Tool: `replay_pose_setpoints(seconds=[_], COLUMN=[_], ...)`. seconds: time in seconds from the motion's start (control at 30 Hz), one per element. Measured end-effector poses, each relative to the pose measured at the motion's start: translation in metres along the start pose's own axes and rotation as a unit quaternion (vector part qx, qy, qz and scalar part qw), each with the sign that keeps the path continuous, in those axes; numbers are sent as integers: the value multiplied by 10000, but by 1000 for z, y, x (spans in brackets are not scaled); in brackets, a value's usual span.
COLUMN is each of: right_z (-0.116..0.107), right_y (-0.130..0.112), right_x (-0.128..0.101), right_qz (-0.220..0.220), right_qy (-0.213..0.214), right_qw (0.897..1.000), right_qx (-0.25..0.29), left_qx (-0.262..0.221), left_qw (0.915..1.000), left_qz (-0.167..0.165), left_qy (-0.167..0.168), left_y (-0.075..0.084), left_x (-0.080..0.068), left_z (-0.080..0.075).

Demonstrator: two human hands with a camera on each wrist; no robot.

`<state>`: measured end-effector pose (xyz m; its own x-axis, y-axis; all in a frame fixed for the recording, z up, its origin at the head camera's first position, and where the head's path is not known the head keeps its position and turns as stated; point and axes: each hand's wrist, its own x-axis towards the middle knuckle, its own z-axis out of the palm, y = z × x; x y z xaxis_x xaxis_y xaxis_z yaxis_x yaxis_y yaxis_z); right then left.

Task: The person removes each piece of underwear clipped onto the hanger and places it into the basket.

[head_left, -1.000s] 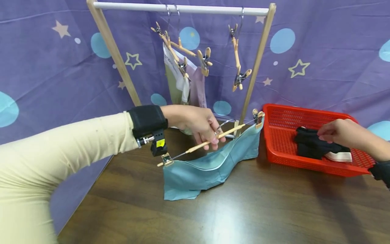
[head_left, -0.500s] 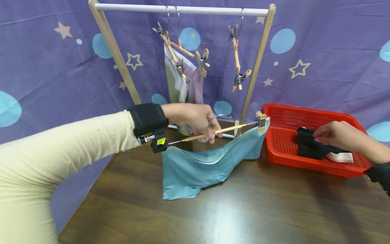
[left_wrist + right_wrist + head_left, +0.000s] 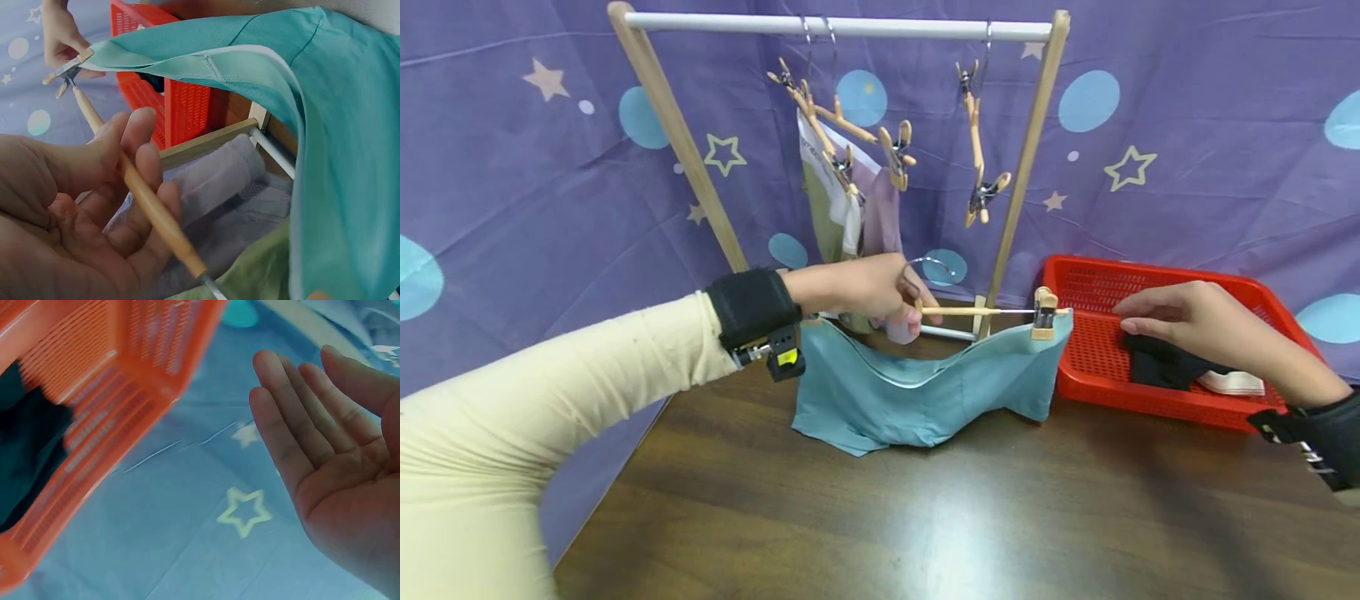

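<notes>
My left hand [image 3: 883, 287] grips the wooden bar of a clip hanger [image 3: 153, 209] near its middle, fingers curled round it. From the hanger's clips hangs a teal garment [image 3: 925, 392] by its waistband, its lower edge close to the tabletop. The right-hand clip [image 3: 1043, 312] pinches one end of the waistband; the left clip is mostly hidden behind the wrist camera. The metal hook [image 3: 934, 265] rises above the left hand. My right hand [image 3: 1187, 321] hovers over the red basket, fingers fairly straight, holding nothing; the right wrist view shows its bare palm.
A rack with a white rail [image 3: 850, 27] stands at the back. Clip hangers [image 3: 977, 154] hang from it, two at the left bearing green and lilac garments [image 3: 880, 204]. The red basket [image 3: 1150, 404] at right holds black cloth [image 3: 1157, 362] and a white-banded piece.
My left hand has lifted and levelled the hanger, its hook now turned upward and the teal garment raised with it. My right hand has moved left over the basket, its fingers straightening.
</notes>
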<state>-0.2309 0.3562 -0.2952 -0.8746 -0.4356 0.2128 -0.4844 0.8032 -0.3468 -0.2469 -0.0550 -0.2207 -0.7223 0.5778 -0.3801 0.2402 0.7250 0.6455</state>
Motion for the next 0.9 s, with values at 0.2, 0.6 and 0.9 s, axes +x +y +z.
replay_pose_setpoints(seconds=[0.2,0.6,0.9], right_z=[-3,-6,2], right_y=[-29,-74,-83], right_x=[1,2,8], right_qz=[345,55,223], right_qy=[271,395,395], right_qw=[9971,9885,9868], right_qx=[616,1461,1555], left_qx=[-186,791,665], left_qw=[9986,9784,9685], left_qz=[354,1408,1629], left_qy=[338,1294,1763], left_y=[-9,-14,-16], left_x=[5,14,14], left_z=[7,17,19])
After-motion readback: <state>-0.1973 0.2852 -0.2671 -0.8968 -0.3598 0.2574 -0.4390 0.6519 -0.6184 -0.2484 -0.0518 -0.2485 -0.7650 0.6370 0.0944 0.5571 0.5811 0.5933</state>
